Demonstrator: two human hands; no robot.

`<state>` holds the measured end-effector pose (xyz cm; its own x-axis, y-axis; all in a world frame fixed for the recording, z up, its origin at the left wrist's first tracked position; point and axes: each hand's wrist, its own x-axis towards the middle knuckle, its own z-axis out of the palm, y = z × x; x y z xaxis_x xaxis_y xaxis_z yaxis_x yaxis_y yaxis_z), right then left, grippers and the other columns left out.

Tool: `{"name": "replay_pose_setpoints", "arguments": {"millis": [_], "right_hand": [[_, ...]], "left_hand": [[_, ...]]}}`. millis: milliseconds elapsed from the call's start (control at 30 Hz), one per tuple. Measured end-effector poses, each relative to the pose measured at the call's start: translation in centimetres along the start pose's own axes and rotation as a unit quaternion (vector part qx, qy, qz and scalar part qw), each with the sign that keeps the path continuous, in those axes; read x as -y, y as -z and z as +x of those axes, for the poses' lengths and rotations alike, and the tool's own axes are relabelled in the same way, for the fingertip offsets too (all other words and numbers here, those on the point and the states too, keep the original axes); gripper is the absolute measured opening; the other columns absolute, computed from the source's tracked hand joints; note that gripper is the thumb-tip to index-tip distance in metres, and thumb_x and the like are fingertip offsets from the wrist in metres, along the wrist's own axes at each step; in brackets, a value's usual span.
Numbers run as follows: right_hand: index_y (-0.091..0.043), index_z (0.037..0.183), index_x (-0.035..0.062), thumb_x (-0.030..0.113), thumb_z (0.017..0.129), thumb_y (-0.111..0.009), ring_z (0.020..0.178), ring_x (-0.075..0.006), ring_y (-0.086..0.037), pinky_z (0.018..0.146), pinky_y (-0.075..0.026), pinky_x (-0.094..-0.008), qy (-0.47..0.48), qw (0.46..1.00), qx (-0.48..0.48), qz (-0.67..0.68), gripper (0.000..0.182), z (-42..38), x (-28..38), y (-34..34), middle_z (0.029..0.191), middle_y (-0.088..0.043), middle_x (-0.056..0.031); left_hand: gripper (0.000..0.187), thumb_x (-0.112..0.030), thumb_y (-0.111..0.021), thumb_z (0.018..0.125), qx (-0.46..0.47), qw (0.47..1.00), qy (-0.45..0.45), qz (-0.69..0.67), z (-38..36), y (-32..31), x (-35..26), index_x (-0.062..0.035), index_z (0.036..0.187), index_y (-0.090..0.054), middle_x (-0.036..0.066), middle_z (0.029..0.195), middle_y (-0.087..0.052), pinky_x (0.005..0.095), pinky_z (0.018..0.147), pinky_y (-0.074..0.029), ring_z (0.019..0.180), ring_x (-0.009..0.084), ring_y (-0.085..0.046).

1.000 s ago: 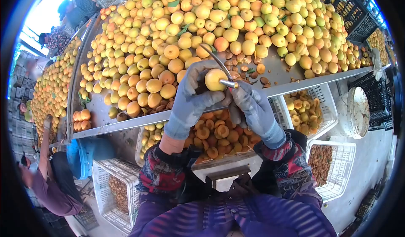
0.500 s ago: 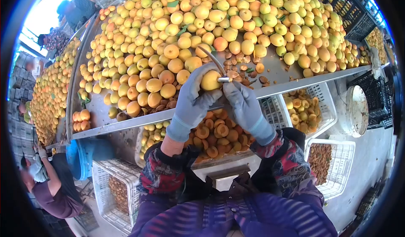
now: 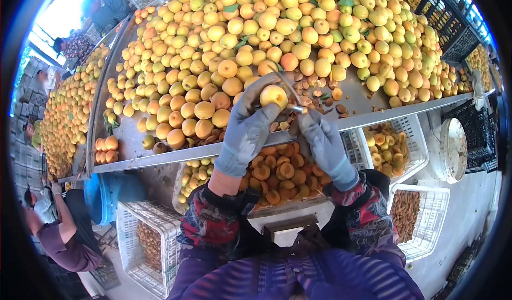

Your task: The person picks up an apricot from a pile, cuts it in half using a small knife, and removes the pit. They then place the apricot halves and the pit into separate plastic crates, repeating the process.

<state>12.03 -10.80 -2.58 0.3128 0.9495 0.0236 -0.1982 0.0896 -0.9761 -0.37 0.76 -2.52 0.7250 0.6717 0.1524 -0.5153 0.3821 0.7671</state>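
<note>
Left grip (image 3: 246, 126) curled round an apricot (image 3: 273, 95), right grip (image 3: 322, 140) pinched on a curved tool (image 3: 297, 108).
Hands angle inward at the metal worktop (image 3: 130, 146), the apricot held before a heaped pile (image 3: 224, 49); below, one white crate (image 3: 417, 140) holds fruit halves (image 3: 386, 148), another (image 3: 431, 210) brown pits (image 3: 405, 217).

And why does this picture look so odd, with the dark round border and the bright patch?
In the head view, likely a very wide lens: black curved corners and blue fringing near the edges; also in the head view, the upper left is washed out with glare; centrally in the head view, the left hand, its apricot and the right hand look fairly clear.
</note>
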Motion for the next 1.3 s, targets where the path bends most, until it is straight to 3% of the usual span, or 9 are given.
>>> {"name": "replay_pose_setpoints", "arguments": {"millis": [333,400,667,833,933,967,1000,1067,1300], "right_hand": [[-0.056,0.089,0.0013,0.031,0.099,-0.047,0.045,-0.0005,-0.037,0.041,-0.027,-0.0176,-0.026,0.999,0.014,0.03,0.032,-0.1,-0.3,-0.2,0.057,-0.045,0.0057],[-0.053,0.097,-0.002,0.024,0.099,-0.048,0.062,-0.0012,-0.039,0.052,-0.033,-0.017,0.008,0.998,0.057,-0.011,0.027,-0.3,-0.7,0.3,0.07,-0.047,0.0053],[-0.053,0.101,-0.0061,0.022,0.098,-0.048,0.068,-0.007,-0.043,0.059,-0.039,-0.0231,0.022,0.998,0.02,-0.062,0.028,0.1,-1.2,-0.6,0.071,-0.05,-0.0007],[-0.052,0.11,-0.0086,0.021,0.097,-0.049,0.068,-0.0099,-0.047,0.062,-0.043,-0.0263,0.047,0.995,-0.002,-0.084,0.032,-0.1,-1.8,-1.4,0.073,-0.056,-0.0062],[-0.053,0.113,-0.0095,0.02,0.096,-0.05,0.067,-0.0135,-0.052,0.065,-0.046,-0.0285,0.083,0.961,-0.033,-0.263,0.034,-0.2,-1.7,-0.9,0.075,-0.06,-0.0094],[-0.054,0.113,-0.0089,0.02,0.096,-0.049,0.066,-0.0146,-0.052,0.064,-0.046,-0.0294,0.083,0.949,-0.041,-0.3,0.033,-0.2,-1.7,-0.8,0.074,-0.06,-0.0098],[-0.055,0.108,-0.0078,0.021,0.097,-0.049,0.063,-0.0142,-0.051,0.061,-0.045,-0.0292,0.122,0.939,-0.069,-0.315,0.031,-0.1,-3.3,0.1,0.07,-0.057,-0.0087],[-0.057,0.099,-0.0053,0.023,0.097,-0.049,0.059,-0.0132,-0.047,0.055,-0.042,-0.0281,0.139,0.952,-0.084,-0.261,0.03,0.4,-3.7,-0.8,0.064,-0.053,-0.0067],[-0.055,0.092,-0.0032,0.028,0.097,-0.05,0.055,-0.0098,-0.041,0.049,-0.035,-0.0271,0.126,0.958,-0.049,-0.254,0.032,0.1,-3.1,-1.0,0.059,-0.046,-0.0043]], "left_hand": [[0.048,-0.005,-0.064,0.085,0.003,0.998,-0.011,0.06,0.1,-0.1,-0.1,0.0052,0.129,-0.045,0.009,0.114,-0.058,0.0268,0.087,-0.049,0.098,0.0138,-0.057],[0.047,-0.005,-0.063,0.086,0.009,0.997,-0.01,0.082,0.1,0.2,-0.1,0.0052,0.128,-0.046,0.009,0.113,-0.058,0.0253,0.085,-0.048,0.097,0.0127,-0.057],[0.04,-0.01,-0.06,0.09,-0.012,0.972,-0.069,0.226,0.0,-0.2,0.1,0.0026,0.126,-0.048,0.006,0.108,-0.059,0.0228,0.08,-0.048,0.093,0.0109,-0.057],[0.045,-0.028,-0.055,0.095,-0.071,0.997,-0.021,-0.031,-0.6,-2.6,0.4,-0.0019,0.13,-0.043,0.004,0.104,-0.058,0.0249,0.079,-0.05,0.09,0.0131,-0.059],[0.045,-0.033,-0.056,0.094,-0.135,0.987,-0.01,0.084,-0.8,-0.5,2.1,-0.0053,0.128,-0.045,0.002,0.107,-0.058,0.0291,0.082,-0.051,0.093,0.0128,-0.059],[0.043,-0.025,-0.06,0.092,-0.084,0.975,-0.102,0.177,-0.6,-0.1,2.7,-0.0053,0.127,-0.047,0.001,0.107,-0.058,0.0274,0.083,-0.05,0.096,0.011,-0.057],[0.047,-0.009,-0.064,0.086,-0.097,0.993,-0.005,0.062,-0.6,-1.4,0.7,-0.0037,0.13,-0.048,-0.001,0.111,-0.057,0.0257,0.084,-0.047,0.098,0.0108,-0.054],[0.048,-0.007,-0.064,0.085,-0.067,0.994,-0.029,0.082,-0.2,-1.0,0.7,-0.0031,0.13,-0.047,-0.001,0.113,-0.055,0.0235,0.084,-0.046,0.1,0.0081,-0.052],[0.037,-0.025,-0.058,0.094,-0.102,0.993,-0.06,-0.016,-0.2,-1.0,1.1,-0.0048,0.123,-0.049,-0.002,0.101,-0.055,0.0193,0.074,-0.045,0.086,0.0054,-0.052]]}}
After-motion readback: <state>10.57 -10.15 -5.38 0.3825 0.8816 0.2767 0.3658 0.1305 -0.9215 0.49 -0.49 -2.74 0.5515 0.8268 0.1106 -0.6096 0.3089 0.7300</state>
